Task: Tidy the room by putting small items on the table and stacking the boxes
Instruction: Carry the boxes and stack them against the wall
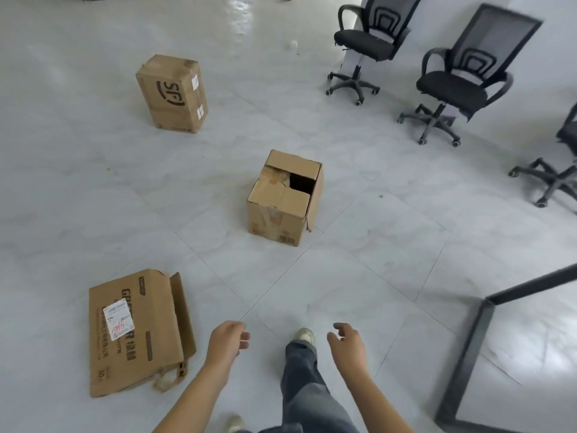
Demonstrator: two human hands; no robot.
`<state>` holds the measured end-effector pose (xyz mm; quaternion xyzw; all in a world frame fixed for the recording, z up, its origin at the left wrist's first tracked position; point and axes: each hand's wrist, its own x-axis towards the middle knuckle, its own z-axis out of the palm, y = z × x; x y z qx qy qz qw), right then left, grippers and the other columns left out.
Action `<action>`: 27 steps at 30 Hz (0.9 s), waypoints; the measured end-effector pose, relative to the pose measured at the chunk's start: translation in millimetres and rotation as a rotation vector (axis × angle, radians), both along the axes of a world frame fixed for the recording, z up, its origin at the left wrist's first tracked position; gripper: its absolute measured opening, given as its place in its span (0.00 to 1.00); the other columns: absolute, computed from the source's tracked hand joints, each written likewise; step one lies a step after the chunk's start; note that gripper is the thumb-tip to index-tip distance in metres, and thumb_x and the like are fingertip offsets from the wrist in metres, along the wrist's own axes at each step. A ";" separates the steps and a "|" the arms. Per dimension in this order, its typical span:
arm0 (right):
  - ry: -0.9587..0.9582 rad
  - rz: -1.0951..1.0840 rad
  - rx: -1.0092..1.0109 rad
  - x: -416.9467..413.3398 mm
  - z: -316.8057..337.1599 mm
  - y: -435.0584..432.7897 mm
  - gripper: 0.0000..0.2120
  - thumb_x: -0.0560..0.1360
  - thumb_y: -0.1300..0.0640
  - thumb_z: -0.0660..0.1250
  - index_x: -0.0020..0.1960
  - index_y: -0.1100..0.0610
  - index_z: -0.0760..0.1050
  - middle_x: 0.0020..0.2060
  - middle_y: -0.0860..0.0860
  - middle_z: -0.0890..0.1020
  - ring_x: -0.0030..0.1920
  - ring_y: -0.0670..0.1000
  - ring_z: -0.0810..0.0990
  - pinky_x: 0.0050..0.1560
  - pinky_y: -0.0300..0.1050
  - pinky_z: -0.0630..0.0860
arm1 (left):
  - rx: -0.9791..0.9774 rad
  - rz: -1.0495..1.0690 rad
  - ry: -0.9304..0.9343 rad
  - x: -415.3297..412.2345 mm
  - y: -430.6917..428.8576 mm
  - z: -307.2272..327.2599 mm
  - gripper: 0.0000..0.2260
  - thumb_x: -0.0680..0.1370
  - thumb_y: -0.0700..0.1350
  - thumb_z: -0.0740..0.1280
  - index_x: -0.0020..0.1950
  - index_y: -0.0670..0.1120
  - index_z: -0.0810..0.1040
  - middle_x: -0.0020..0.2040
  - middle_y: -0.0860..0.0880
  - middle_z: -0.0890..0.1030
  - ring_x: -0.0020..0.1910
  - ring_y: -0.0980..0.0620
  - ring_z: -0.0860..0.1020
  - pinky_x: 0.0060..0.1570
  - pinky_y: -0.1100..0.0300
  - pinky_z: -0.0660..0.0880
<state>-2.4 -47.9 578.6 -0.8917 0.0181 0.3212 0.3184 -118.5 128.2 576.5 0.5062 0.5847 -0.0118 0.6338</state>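
Box [284, 198] untouched; left hand [229, 339], right hand [348, 343] fingers [245, 336] loosely curled

Quick count: three cardboard boxes, so a tall box [171, 95], a torn-top box [278, 220] and a flat box [134, 332]. Three black office chairs: far chair [362, 42], near chair [449, 89], plus a cut-off chair [559, 179] at the right edge. Two hands, left hand [229, 339] and right hand [346, 342].

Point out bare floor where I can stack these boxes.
Bare floor lies left of the middle box, between the SF box and the flat box. Another patch lies between the middle box and the table frame. The office chairs crowd the upper right.
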 end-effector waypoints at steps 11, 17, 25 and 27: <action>-0.005 -0.011 0.199 207.1 4.2 89.8 0.17 0.78 0.59 0.58 0.67 0.58 0.69 0.63 0.55 0.73 0.49 0.50 0.72 0.46 0.41 0.68 | 0.120 0.057 -0.038 163.0 63.1 13.7 0.05 0.80 0.39 0.60 0.48 0.41 0.74 0.43 0.43 0.79 0.40 0.48 0.77 0.39 0.59 0.71; 0.136 -0.067 0.141 241.2 -20.4 112.2 0.17 0.79 0.58 0.58 0.66 0.59 0.69 0.63 0.56 0.74 0.49 0.50 0.73 0.47 0.41 0.68 | 0.136 0.129 0.046 211.3 121.7 6.1 0.06 0.80 0.39 0.60 0.52 0.38 0.74 0.46 0.41 0.79 0.42 0.46 0.76 0.46 0.55 0.70; 0.121 -0.178 0.161 329.5 -29.9 183.4 0.17 0.79 0.58 0.57 0.67 0.60 0.68 0.58 0.54 0.75 0.48 0.50 0.72 0.47 0.42 0.68 | 0.149 0.008 -0.010 319.7 222.2 -12.0 0.05 0.79 0.38 0.60 0.48 0.39 0.74 0.42 0.42 0.78 0.40 0.47 0.75 0.39 0.57 0.68; 0.130 -0.230 0.202 355.5 -50.8 201.1 0.16 0.79 0.58 0.57 0.65 0.60 0.69 0.53 0.52 0.74 0.47 0.49 0.72 0.45 0.42 0.68 | 0.200 -0.056 -0.019 352.0 244.2 -31.8 0.06 0.78 0.38 0.60 0.43 0.41 0.74 0.43 0.41 0.76 0.42 0.45 0.73 0.44 0.57 0.67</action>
